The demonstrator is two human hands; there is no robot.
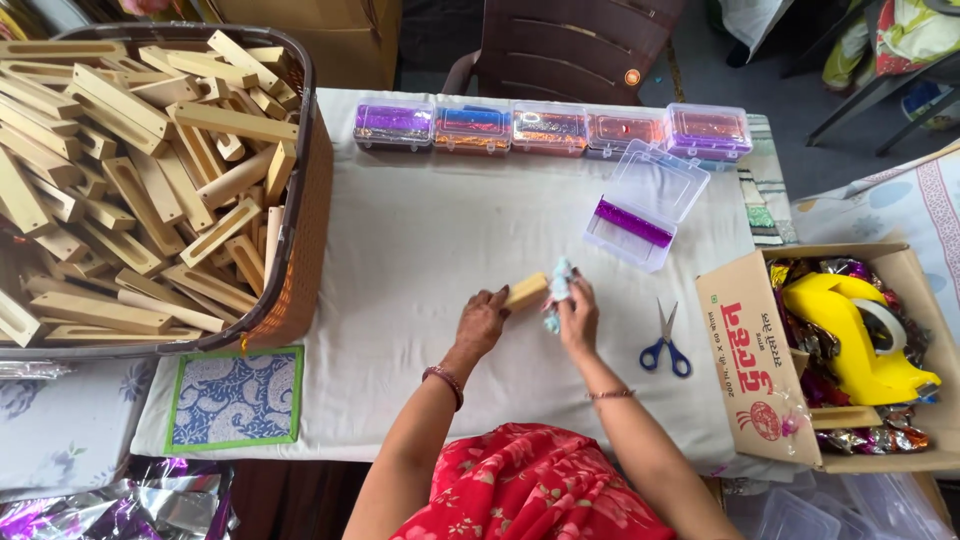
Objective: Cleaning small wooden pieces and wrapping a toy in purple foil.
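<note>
My left hand (483, 322) grips a small pale wooden block (527, 291) at its near end, holding it just above the white cloth-covered table (400, 260). My right hand (578, 315) is closed on a bunched piece of light blue shiny wrapping (558, 288) that touches the block's right end. Both hands are near the middle of the table. An open clear plastic box (645, 205) with a purple glittery strip inside lies just beyond my right hand.
A large brown basket (300, 240) full of wooden blocks stands at the left. Several clear boxes (550, 128) with coloured glitter line the far edge. Blue-handled scissors (666, 345) lie right of my hands. A cardboard box (745, 350) holds a yellow tape dispenser (855, 335) and foil wrappers.
</note>
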